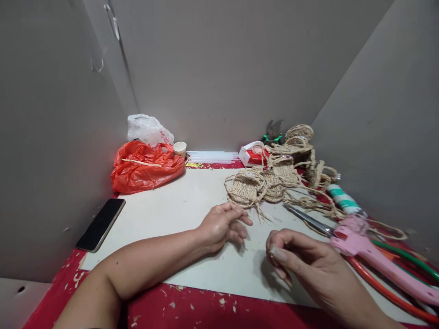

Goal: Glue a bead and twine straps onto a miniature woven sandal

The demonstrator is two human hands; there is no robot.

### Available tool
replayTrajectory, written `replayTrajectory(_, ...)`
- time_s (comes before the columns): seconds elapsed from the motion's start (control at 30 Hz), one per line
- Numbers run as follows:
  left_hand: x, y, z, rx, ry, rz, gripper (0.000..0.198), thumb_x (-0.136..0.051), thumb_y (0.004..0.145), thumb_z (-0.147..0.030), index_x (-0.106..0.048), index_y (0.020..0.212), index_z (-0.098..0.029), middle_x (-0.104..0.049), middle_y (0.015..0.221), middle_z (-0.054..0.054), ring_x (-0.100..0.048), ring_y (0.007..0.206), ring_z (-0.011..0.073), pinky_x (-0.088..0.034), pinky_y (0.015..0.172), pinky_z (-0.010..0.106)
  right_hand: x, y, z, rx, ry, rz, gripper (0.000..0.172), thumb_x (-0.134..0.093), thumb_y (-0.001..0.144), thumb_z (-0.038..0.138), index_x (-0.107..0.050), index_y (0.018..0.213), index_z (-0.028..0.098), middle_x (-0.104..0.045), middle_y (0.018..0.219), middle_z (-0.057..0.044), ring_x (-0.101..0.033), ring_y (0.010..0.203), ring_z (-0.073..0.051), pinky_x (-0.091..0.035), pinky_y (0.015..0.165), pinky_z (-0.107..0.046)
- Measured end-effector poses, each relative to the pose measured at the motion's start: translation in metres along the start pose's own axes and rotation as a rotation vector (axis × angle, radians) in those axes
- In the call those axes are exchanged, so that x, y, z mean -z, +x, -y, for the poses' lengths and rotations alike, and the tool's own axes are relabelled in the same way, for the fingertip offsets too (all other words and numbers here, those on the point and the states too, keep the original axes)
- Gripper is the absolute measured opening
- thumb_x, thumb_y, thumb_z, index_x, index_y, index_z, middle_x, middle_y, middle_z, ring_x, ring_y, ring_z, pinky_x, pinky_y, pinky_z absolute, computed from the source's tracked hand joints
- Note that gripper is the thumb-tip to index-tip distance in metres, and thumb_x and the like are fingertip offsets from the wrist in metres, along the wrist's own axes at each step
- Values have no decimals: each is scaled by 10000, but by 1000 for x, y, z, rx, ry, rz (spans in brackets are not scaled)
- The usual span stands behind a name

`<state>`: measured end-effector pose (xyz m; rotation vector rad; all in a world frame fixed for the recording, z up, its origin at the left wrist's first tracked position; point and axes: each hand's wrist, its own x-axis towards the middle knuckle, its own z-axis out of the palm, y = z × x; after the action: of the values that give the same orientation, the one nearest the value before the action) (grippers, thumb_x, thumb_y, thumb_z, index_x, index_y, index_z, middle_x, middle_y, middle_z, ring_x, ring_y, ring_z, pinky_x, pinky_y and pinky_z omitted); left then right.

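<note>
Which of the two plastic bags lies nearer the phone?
The orange-red bag: it lies in front, closer to the phone; the white bag sits behind it.

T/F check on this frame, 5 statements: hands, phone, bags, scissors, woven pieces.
1. The left hand rests on the white board. True.
2. The phone lies at the right edge, by the scissors. False: it lies at the left edge of the board, screen dark.
3. The orange plastic bag sits at the back left, with a white bag behind it. True.
4. The right hand grips the scissors. False: the scissors lie on the board beyond it, untouched; its fingers are curled, and whether they pinch anything cannot be told.
5. The woven straw pieces lie beyond the left hand. True.
</note>
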<state>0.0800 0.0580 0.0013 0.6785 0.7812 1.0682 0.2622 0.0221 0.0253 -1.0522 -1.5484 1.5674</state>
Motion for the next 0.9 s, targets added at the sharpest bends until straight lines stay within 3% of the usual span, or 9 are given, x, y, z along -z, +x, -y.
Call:
replayTrajectory(0.17, -3, -4, 9, -97, 199, 32, 420, -610, 772, -546, -454, 675, -168, -524, 512, -43, -497, 345, 80, -408, 353, 193, -3, 8, -3, -62, -8, 92, 423, -608, 814, 583, -555, 699, 180, -528, 559, 14, -457, 486, -102, -401, 515, -248)
replayTrajectory(0.3, -6, -11, 12, -188, 317, 134, 484, -546, 816, -603, -486, 656, -151, -530, 537, -30, -492, 373, 57, -391, 390, 181, -1, 15, -11, -57, 0, 34, 443, -589, 819, 604, -540, 698, 181, -520, 533, 26, -442, 466, -90, -390, 495, -228)
replayTrajectory(0.43, -12, -20, 11, -187, 339, 183, 436, -681, 738, -555, -533, 793, -149, -549, 575, -41, -485, 420, 46, -389, 425, 169, 2, 20, -18, -68, 24, -40, 433, -649, 784, 580, -493, 682, 189, -500, 492, 44, -418, 460, -89, -364, 486, -220)
replayTrajectory(0.53, -15, -23, 10, -172, 349, 165, 460, -754, 665, -532, -526, 779, -148, -533, 535, -50, -478, 426, 46, -373, 427, 163, 2, 21, -18, -67, 19, -59, 429, -686, 754, 568, -491, 688, 193, -504, 476, 45, -415, 458, -94, -346, 482, -221)
replayTrajectory(0.9, -12, -16, 13, -107, 229, 132, 497, -772, 621, -552, -568, 757, -120, -590, 540, -16, -523, 397, 72, -447, 410, 197, 4, 25, -20, -40, -56, -97, 478, -669, 727, 635, -474, 727, 199, -516, 487, 53, -432, 458, -87, -348, 471, -206)
